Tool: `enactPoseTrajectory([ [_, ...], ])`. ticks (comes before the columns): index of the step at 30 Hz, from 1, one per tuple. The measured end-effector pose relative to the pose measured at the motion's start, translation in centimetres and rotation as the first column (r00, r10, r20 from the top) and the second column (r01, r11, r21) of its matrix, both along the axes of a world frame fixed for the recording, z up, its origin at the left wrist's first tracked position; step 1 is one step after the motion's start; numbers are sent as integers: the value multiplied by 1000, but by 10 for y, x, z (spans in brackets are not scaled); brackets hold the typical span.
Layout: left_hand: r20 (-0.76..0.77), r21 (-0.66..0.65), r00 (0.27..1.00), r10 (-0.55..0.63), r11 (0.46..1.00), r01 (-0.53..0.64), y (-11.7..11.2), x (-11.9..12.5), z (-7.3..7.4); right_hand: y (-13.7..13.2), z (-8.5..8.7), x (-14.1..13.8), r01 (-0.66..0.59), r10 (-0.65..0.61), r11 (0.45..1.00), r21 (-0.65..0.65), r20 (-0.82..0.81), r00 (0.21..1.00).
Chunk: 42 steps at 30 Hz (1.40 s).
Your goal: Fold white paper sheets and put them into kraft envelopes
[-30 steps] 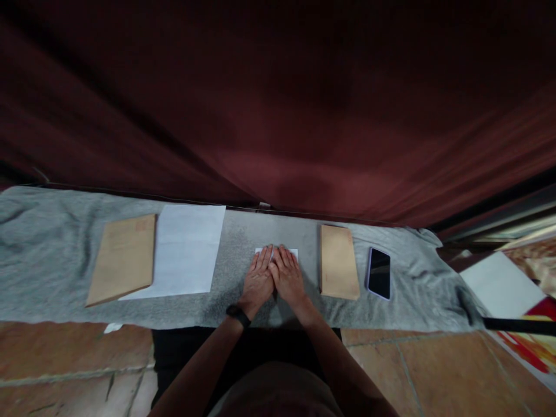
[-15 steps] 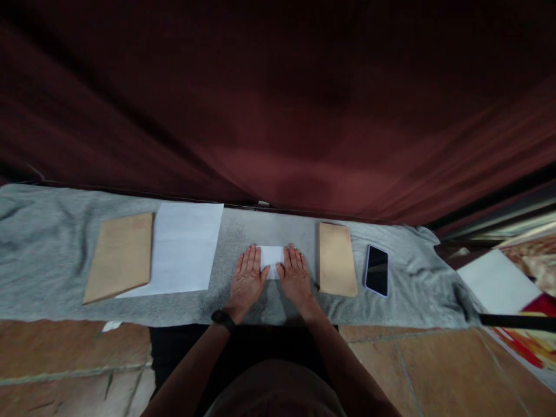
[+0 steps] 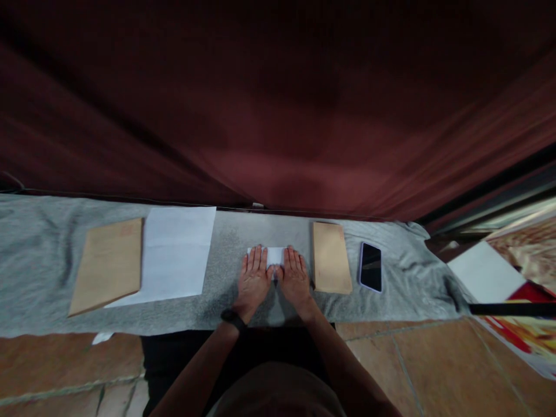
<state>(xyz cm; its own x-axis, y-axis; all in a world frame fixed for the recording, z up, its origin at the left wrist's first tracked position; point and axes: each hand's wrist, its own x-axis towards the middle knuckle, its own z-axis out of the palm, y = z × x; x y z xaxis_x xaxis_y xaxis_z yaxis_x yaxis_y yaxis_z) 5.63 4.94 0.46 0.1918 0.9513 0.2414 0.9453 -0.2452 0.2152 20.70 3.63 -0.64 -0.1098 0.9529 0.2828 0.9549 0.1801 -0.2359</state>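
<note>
A small folded piece of white paper [image 3: 275,255] lies on the grey cloth [image 3: 230,255] in front of me. My left hand [image 3: 253,280] rests flat on its left part, fingers stretched forward, and a corner of the paper shows past the fingers. Over the right end lies my right hand [image 3: 294,279], also flat with straight fingers. Both thumbs point inward and nearly meet at the paper's near edge. The hands cover much of the paper, so its full outline is hidden.
To the left, a large white sheet [image 3: 178,252] lies partly under a stack of brown envelopes [image 3: 108,260]. A smaller brown envelope stack [image 3: 331,258] and a phone [image 3: 370,266] lie to the right. Behind the cloth hangs a dark red curtain [image 3: 278,145].
My left hand has slid right, closer to my right hand. The paper between them shows shorter from front to back. The whole view has shifted slightly.
</note>
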Motion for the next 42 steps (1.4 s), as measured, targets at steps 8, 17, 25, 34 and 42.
enactPoseTrajectory([
  [8,-43,-18,999,-22,1000,21,-2,-3,-1,9,23,-7,-49,47,998,-38,-54,997],
  [17,-3,-25,1000,-13,1000,12,-2,-2,-4,17,11,-17,-78,72,992,-104,-53,996],
  [25,35,-7,999,29,1000,-28,-11,-29,-2,16,5,11,-59,58,997,-54,-23,998],
  [34,-7,-7,1000,20,1000,-20,-11,-36,-1,58,28,25,-52,35,976,-211,-87,996],
  [42,203,41,979,-33,999,25,11,-46,12,75,52,32,-126,41,965,-231,-343,938],
])
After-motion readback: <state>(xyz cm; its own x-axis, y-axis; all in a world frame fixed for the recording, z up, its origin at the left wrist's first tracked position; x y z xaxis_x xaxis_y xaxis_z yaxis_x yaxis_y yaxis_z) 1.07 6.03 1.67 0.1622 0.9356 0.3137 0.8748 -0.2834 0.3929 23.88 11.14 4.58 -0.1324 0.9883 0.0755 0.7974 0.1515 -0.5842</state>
